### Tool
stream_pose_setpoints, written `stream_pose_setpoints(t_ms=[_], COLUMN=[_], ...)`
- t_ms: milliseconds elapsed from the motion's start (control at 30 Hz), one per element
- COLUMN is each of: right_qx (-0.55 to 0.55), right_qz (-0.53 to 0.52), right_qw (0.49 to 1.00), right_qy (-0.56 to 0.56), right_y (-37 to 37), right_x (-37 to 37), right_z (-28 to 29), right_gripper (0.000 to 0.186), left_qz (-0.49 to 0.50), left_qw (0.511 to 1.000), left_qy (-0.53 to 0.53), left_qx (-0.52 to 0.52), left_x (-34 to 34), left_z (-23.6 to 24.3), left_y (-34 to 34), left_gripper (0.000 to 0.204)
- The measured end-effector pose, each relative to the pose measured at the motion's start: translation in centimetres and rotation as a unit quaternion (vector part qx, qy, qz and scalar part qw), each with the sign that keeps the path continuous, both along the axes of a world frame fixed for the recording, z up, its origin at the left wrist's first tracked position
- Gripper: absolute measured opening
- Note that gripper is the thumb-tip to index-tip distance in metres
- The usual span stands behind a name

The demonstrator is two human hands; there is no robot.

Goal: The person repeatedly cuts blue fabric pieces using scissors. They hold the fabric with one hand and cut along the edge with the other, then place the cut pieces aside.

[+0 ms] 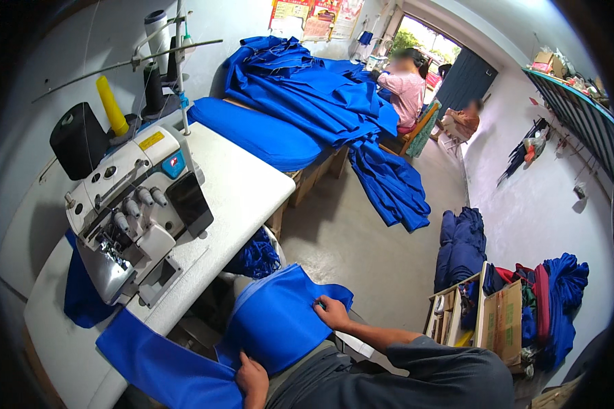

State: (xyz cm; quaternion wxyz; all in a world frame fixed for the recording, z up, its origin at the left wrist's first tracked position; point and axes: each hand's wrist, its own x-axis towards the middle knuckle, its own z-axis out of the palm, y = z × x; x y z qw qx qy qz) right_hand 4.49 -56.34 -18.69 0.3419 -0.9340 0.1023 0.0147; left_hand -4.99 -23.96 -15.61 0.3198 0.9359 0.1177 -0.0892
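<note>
A piece of bright blue fabric (276, 324) lies spread across my lap. Its far right edge is pinched in the curled fingers of my right hand (332, 314). My left hand (252, 379) grips blue fabric at the near left, where a second blue panel (160, 361) meets the lap piece; whether the two are joined I cannot tell. That panel runs up over the table edge toward the overlock sewing machine (126, 218). Behind the machine's front, more blue fabric (82, 293) hangs down on its left side.
Thread cones, one a black cone (80, 140), stand behind the machine on the white table (245, 174). A dark phone (189, 203) leans on the machine. Blue cloth heaps (307, 95) cover the far table. Two people sit farther back. Boxes and a cardboard carton (501, 320) stand right.
</note>
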Motion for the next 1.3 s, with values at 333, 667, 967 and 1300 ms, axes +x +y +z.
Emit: stream_pose_setpoints(t_ms=[333,667,967,1300], right_qx=[0.011,0.116,0.116,0.112], right_qz=[0.032,-0.008,-0.002,-0.005], right_qw=[0.996,0.993,0.993,0.994], right_qy=[0.079,-0.018,-0.005,-0.013], right_y=[3.0,6.5,6.1,6.0], right_x=[0.9,-1.5,-1.2,-1.1], right_z=[7.4,6.5,6.5,6.1], right_gripper=[0.041,0.033,0.033,0.033], left_qz=[0.018,0.030,0.033,0.032], left_qw=[1.000,0.998,0.998,0.999], left_qy=[0.015,0.036,0.039,0.025], left_qx=[-0.010,-0.045,-0.043,-0.032], left_x=[0.2,0.4,0.8,0.6], left_z=[-0.2,0.0,1.0,0.1], left_y=[0.0,0.2,0.1,0.2], left_gripper=[0.044,0.045,0.044,0.043])
